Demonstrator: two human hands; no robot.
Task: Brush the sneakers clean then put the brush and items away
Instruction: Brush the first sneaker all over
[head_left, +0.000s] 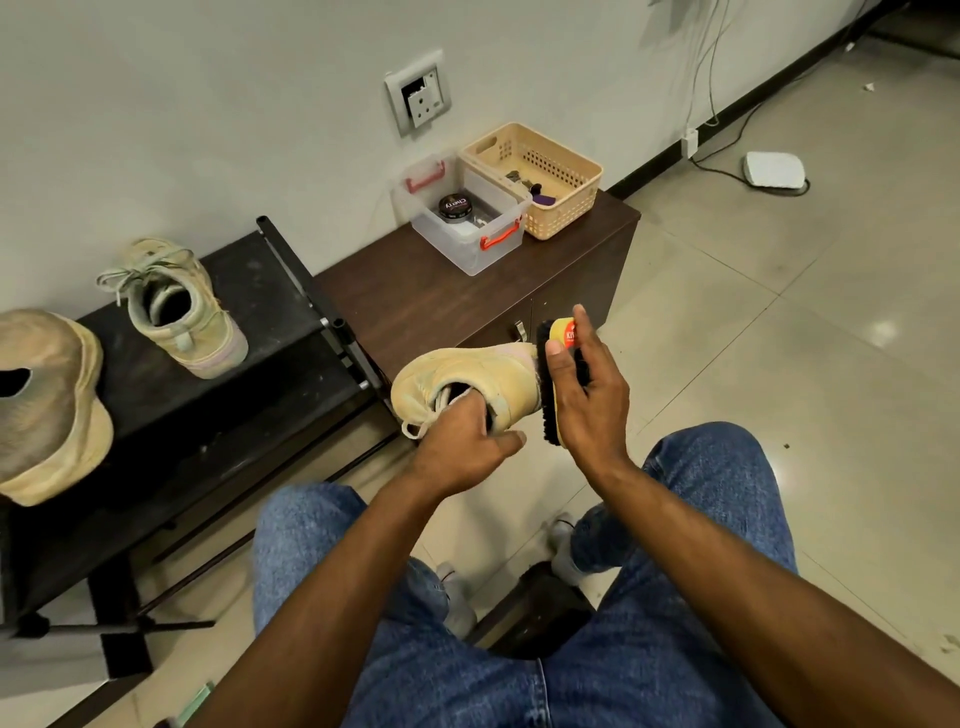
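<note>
the black bench (171, 374) on the left carries one sneaker (182, 306) standing upright with its heel toward the camera. beside it the brown cabinet (452, 296) holds a clear box (462, 218) and a cream basket (535, 176) against the wall, the likely home for the brush later.

the sneaker in hand (467, 379) is held in the air above the knees, well in front of the cabinet, lying on its side with its long axis running left to right. the left hand (462, 447) is the grip on it: fingers pushed down into the opening, thumb outside, curled round the collar.

the brush (558, 384) stands just right of that shoe, its long axis running away from the person, crosswise to the shoe's, dark bristles pressed against the shoe's right end. the right hand (587, 395) grips its yellow back, fingers wrapped over it. judging from this, brushing is under way and the next stroke runs along the brush's length.
</note>
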